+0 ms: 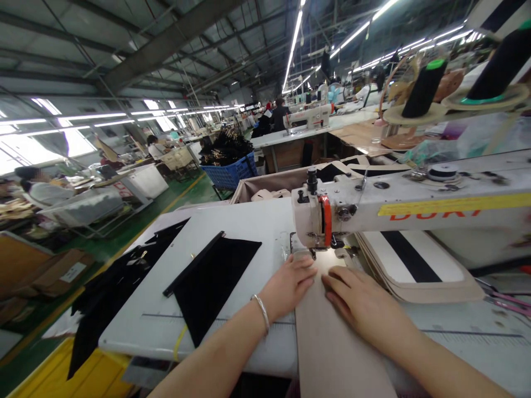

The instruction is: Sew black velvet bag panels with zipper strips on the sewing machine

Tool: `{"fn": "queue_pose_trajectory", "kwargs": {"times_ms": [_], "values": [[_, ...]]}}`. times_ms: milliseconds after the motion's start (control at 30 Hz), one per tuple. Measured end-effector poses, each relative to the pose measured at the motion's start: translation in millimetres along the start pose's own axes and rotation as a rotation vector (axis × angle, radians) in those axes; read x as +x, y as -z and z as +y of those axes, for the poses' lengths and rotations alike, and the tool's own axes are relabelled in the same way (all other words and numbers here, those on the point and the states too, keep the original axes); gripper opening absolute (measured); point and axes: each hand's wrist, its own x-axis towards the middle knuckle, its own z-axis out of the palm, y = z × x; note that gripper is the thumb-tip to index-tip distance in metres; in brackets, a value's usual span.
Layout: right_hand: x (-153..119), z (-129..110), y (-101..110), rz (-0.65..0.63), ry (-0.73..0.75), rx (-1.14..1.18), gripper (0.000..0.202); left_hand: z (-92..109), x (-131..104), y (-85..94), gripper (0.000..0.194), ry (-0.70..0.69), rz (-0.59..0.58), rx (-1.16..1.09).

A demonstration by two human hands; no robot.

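A long beige fabric piece runs from the front edge of the white sewing table up under the head of a sewing machine. My left hand, with a silver bangle at the wrist, lies at the fabric's left edge beside the needle area, fingers lying flat. On the fabric's right side rests my right hand, its fingers slightly bent and spread. The presser foot and needle are small and partly hidden near my fingertips.
Left on the table lies a black fabric piece, beside a black pile. Stacked beige panels and pink-handled scissors are at right. Behind stand a blue basket and thread cones. People sit farther off.
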Motion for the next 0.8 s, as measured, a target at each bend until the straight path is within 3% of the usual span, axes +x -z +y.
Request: {"fn": "queue_pose_trajectory", "kwargs": {"times_ms": [67,233,333,467,600,700,800], "values": [[12.0,4.6,-6.6,0.024,0.046,0.025,0.037,-27.7,-0.6,18.6,0.035,0.102,-0.027,0.011],[12.1,10.4,-17.3,0.058,0.044,0.041,0.042,-115.2,-16.7,67.3,0.041,0.431,0.080,0.209],[9.8,11.2,-17.3,0.059,0.050,0.044,0.041,-139.3,-32.1,81.9,0.027,0.505,0.104,0.244],[10.7,10.6,-15.4,0.060,0.051,0.031,0.040,-129.9,-54.6,81.5,0.004,0.499,0.117,0.209],[12.5,9.4,-13.6,0.057,0.050,0.021,0.039,-106.6,-82.6,80.0,0.006,0.506,0.186,0.121],[14.0,8.7,-12.6,0.056,0.051,0.023,0.038,-91.1,-94.7,95.6,0.014,0.541,0.262,0.036],[14.9,8.3,-12.1,0.053,0.049,0.028,0.038,-71.4,-86.1,114.6,0.029,0.564,0.361,-0.165]]}}
